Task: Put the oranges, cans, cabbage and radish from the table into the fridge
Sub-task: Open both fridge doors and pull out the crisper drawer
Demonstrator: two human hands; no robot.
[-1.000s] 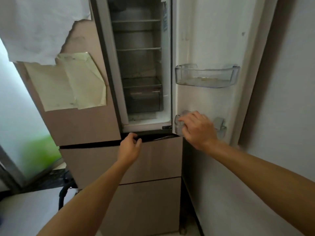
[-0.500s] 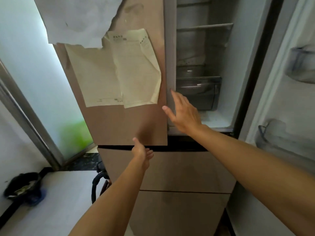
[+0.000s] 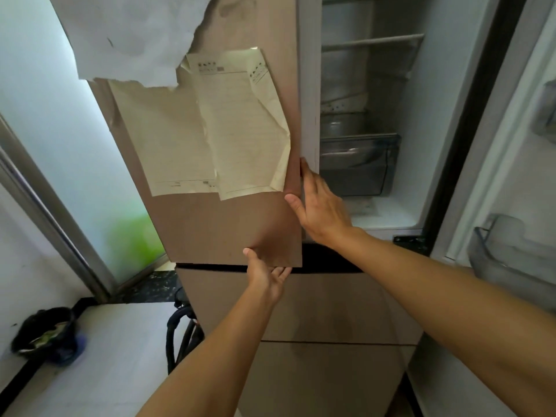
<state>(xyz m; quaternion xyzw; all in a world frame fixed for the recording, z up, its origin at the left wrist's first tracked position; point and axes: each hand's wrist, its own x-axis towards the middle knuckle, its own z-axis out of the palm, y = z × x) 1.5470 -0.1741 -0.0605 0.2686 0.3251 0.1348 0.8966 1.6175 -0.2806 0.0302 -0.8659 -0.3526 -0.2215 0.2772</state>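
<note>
The brown fridge fills the view. Its right door (image 3: pixel 523 145) stands wide open, showing bare wire shelves and a clear drawer (image 3: pixel 358 164) inside. The left door (image 3: pixel 222 230), papered with notes, is slightly ajar. My left hand (image 3: pixel 266 275) grips the left door's bottom edge, thumb on the front, fingers curled under. My right hand (image 3: pixel 319 206) holds that door's right edge, fingers behind it. No oranges, cans, cabbage or radish are in view.
Clear bins (image 3: pixel 511 260) hang on the open right door. Two brown drawer fronts (image 3: pixel 331 311) sit below. A black bag (image 3: pixel 45 335) lies on the pale floor at left, black hoses (image 3: pixel 180 335) beside the fridge, and a frosted glass door (image 3: pixel 75 145) stands left.
My view swung left from the right door. My right hand left the right door's bin and took the left door's edge. My left hand moved left along the gap to that door's bottom edge.
</note>
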